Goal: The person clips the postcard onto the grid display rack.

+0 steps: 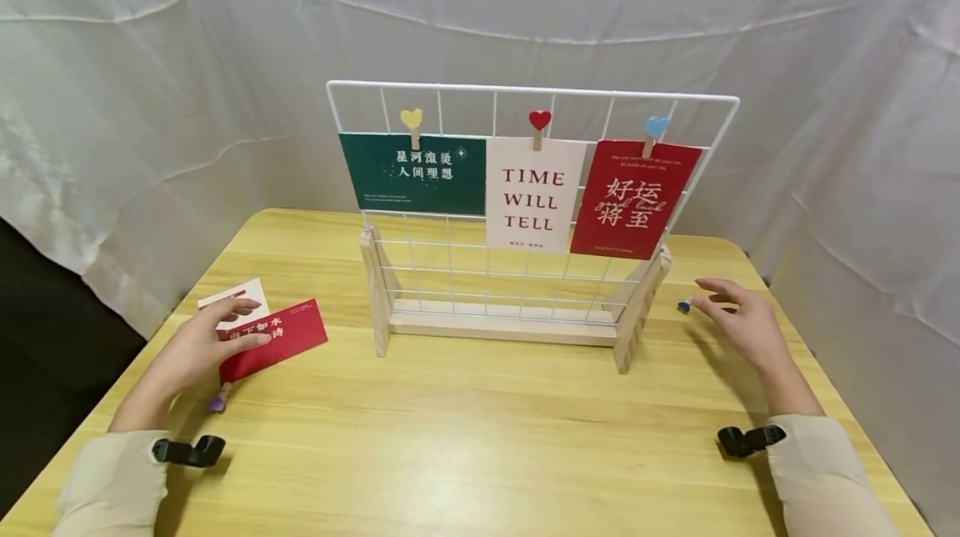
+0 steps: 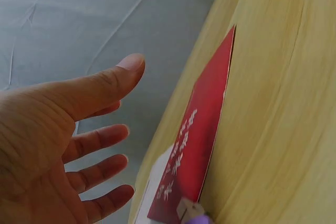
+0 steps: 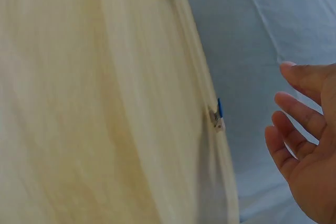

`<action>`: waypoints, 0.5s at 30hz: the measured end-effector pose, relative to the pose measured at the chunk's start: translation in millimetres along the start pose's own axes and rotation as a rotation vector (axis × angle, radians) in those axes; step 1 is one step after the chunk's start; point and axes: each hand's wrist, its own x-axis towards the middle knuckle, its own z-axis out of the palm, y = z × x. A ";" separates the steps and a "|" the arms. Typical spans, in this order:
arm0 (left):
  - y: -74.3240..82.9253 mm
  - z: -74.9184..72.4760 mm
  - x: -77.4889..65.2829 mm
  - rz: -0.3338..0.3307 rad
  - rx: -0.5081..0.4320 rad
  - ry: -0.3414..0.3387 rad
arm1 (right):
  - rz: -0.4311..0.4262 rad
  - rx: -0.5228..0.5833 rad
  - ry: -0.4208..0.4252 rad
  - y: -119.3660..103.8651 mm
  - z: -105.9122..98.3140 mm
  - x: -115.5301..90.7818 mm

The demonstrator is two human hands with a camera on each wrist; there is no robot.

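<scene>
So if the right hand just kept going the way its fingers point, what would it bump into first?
Probably the small blue wooden clip lying on the yellow wooden table, just ahead of the right hand and its fingertips. The hand's height above the table is unclear.

Green card point(image 1: 412, 173): white Chinese characters "星河滚烫 人间理想"; small print below is unreadable.
White card point(image 1: 534, 193): "TIME WILL TELL" in red capitals.
Red card on grid point(image 1: 636, 199): "好运将至" in white.
Red card on desk point(image 1: 279, 338): white Chinese characters, partly covered, not fully legible.
</scene>
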 end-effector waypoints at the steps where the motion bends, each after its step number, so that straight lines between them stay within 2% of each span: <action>1: -2.0 0.0 0.7 0.001 -0.003 -0.007 | 0.009 0.005 -0.012 2.1 -0.2 0.2; 7: -12.6 -0.4 4.9 -0.003 0.007 -0.040 | 0.041 0.035 -0.074 10.3 -1.4 2.6; 15: -19.3 6.2 9.2 0.002 0.039 -0.066 | 0.162 0.125 -0.147 23.2 2.2 5.5</action>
